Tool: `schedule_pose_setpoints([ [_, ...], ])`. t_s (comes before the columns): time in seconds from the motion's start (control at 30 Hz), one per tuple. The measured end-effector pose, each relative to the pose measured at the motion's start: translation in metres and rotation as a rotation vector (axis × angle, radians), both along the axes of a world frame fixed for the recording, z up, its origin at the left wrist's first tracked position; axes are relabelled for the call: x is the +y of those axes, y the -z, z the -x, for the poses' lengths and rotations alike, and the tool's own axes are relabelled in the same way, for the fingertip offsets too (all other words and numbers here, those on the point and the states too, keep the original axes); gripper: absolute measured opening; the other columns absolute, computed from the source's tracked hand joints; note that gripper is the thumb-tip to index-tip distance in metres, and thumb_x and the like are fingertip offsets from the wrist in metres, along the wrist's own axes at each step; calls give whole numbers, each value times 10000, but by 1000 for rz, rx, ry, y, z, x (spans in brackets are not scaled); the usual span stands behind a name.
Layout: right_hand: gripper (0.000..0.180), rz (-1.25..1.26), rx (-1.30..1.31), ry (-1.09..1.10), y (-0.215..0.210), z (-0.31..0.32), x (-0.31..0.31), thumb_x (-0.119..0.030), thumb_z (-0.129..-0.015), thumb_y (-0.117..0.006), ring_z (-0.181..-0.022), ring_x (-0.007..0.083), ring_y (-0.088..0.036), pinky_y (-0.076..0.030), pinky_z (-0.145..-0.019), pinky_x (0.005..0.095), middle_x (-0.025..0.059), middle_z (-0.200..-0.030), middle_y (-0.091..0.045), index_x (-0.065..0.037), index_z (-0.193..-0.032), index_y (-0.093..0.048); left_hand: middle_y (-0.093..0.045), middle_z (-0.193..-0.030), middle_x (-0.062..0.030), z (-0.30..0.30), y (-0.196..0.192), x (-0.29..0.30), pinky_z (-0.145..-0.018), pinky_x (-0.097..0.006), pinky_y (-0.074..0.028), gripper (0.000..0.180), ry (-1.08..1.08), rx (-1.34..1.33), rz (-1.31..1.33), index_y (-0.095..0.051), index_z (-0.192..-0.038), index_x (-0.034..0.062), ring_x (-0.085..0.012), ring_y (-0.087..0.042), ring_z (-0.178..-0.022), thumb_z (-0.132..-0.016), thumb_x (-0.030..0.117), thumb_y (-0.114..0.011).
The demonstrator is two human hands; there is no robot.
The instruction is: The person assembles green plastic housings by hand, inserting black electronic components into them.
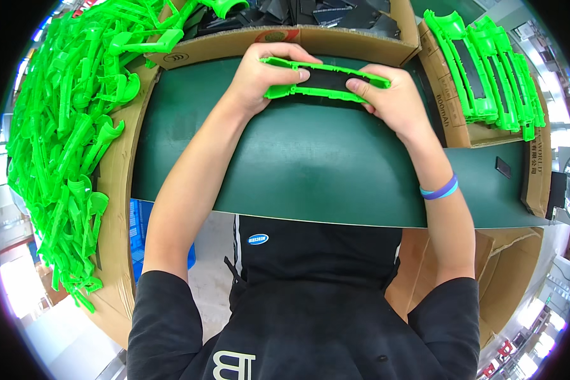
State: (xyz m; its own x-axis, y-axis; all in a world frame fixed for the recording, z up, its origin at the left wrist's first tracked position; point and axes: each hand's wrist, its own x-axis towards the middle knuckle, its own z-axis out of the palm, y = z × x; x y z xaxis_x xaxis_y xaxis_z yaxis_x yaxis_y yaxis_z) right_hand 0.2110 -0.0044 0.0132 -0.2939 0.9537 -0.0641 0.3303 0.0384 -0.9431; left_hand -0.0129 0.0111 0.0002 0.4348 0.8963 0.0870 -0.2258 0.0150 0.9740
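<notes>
Both my hands hold a long green plastic shell (pixel 326 93) over the far part of the green table. A flat black panel (pixel 327 80) lies inside the shell. My left hand (pixel 264 73) grips its left end, with the thumb on the black panel and the fingers behind the far edge. On the right end my right hand (pixel 386 95) is closed, its thumb pressing on the panel. The undersides of the shell and some fingertips are hidden.
Many loose green shells (pixel 69 126) heap up on the left. A cardboard box (pixel 234 44) of black panels (pixel 351 16) stands at the far side. On the right, assembled green shells (pixel 465 69) rest in a carton (pixel 446 95). A small black piece (pixel 503 167) lies on the table (pixel 310 171).
</notes>
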Motion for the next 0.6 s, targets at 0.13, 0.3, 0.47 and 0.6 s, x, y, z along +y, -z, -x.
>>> schedule_pose_setpoints([
  [0.13, 197, -64, -58, 58, 6, 2, -4, -202, -795, -674, -486, 55, -459, -363, -461, 225, 2, -544, -515, -9, -804, -635, -570, -865, -77, -2, 6, -1, -704, -233, -415, 183, -11, 30, -16, -628, -869, -76, -132, -548, -788, -702, -3, -618],
  [0.3, 198, 31, -43, 1, -5, -4, -3, -203, -796, -666, -480, 66, -476, -362, -453, 220, 13, -547, -523, -11, -814, -619, -562, -850, -72, -1, -1, -1, -695, -244, -418, 187, -2, 43, -77, -637, -880, -70, -137, -548, -786, -705, -8, -619],
  [0.47, 163, 130, 259, -85, -7, -9, -2, -103, -807, -612, -526, 101, -550, -433, -470, 210, 54, -632, -570, 11, -907, -553, -562, -857, -59, 1, -3, 1, -700, -242, -417, 212, -14, 4, 11, -640, -901, -71, -128, -541, -788, -701, -3, -623],
  [0.6, 134, 119, 334, -9, 7, -10, 2, -62, -800, -598, -600, 122, -589, -485, -513, 240, 62, -721, -578, 14, -891, -538, -562, -868, -46, -3, 2, 1, -706, -242, -419, 210, -48, 15, -15, -649, -901, -58, -122, -542, -799, -698, -5, -642],
])
